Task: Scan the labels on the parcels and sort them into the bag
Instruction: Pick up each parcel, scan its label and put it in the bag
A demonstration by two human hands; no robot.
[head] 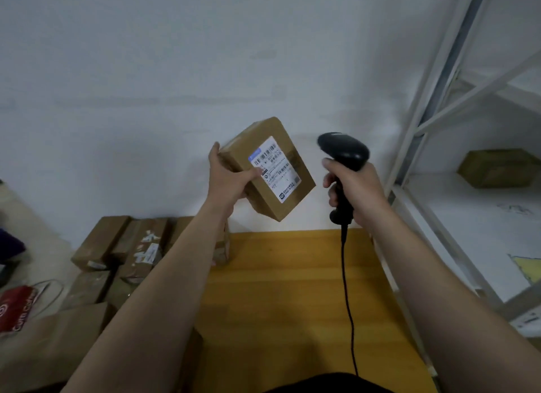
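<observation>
The left hand (227, 182) holds a brown box (268, 170) up, its white label (275, 169) showing; the right hand (355, 192) grips a black scanner (344, 155) beside it.

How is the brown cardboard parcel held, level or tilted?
Tilted: left hand grips the brown cardboard parcel aloft, edges slanted, white label facing camera.

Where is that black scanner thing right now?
In the head view it is right of centre: the right hand grips the black scanner, raised above the wooden table, right of the labelled parcel held by the left hand.
</observation>
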